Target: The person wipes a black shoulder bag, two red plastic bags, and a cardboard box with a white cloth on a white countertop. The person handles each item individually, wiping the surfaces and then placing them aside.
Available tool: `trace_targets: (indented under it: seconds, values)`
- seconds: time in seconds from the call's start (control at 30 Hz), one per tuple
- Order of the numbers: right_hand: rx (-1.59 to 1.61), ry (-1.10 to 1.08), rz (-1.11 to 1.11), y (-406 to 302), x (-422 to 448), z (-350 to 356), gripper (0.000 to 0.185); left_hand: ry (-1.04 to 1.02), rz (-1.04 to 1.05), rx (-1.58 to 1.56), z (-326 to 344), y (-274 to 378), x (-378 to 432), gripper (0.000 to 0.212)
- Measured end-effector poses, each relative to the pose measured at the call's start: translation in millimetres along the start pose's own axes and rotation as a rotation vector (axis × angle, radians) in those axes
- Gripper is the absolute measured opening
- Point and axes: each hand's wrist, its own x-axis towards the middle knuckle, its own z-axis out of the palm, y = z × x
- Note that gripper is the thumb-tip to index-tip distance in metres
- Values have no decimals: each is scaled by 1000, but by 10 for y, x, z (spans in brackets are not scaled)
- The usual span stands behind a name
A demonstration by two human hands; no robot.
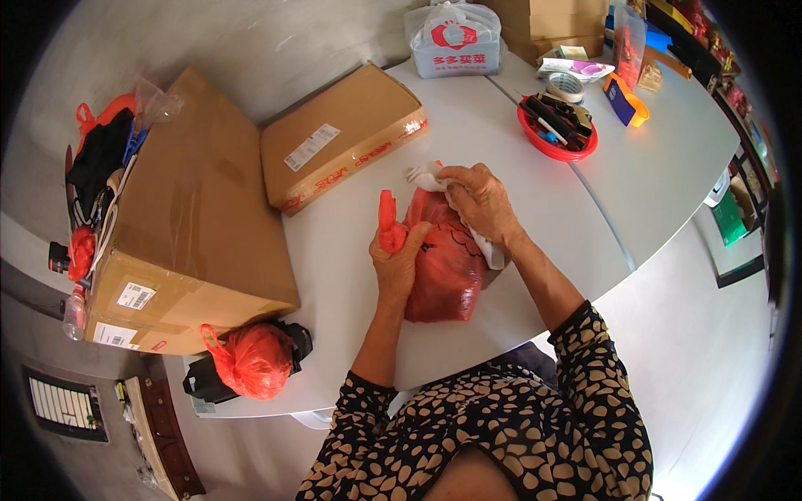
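A filled red plastic bag [448, 269] with dark printing lies on the white table in front of me. My left hand [400, 257] grips its left side, thumb across the film, with a twisted red handle sticking up above the fingers. At the bag's upper right, my right hand [479, 200] pinches a crumpled whitish cloth or tissue [426, 178]. Part of that whitish material runs down the bag's right side, beneath the hand. What the bag contains cannot be made out.
A large cardboard box [194, 206] and a flatter carton [351, 125] stand left on the table [338, 269]. Another red bag [257, 360] rests near the front left. Farther back are a white plastic bag [456, 47], a red basket of tools [561, 150] and a tape roll [565, 87].
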Motion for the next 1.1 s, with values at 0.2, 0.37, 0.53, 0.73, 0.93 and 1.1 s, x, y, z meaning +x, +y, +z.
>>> trace_targets:
  seconds: [0.2, 0.37, 0.53, 0.73, 0.93, 1.1]
  values:
    - [194, -67, 161, -123, -141, -96, 25, -18, -66, 48, 161, 267, -55, 30]
    - [-232, 40, -448, -128, -744, -22, 26, -2, 140, 177, 53, 112, -68, 17]
    - [-364, -161, -519, -417, -1197, -176, 28, 134, 142, 359, -30, -83, -82, 16]
    - [-245, -159, -519, -330, -1220, -248, 33, 113, 44, 451, -64, 39, -65, 15]
    - [-41, -111, -322, -285, -865, 45, 31, 103, 91, -58, -181, -18, 47, 37]
    - [112, 65, -171, -244, -250, 229, 26, 256, -14, -145, -403, -89, 130, 27]
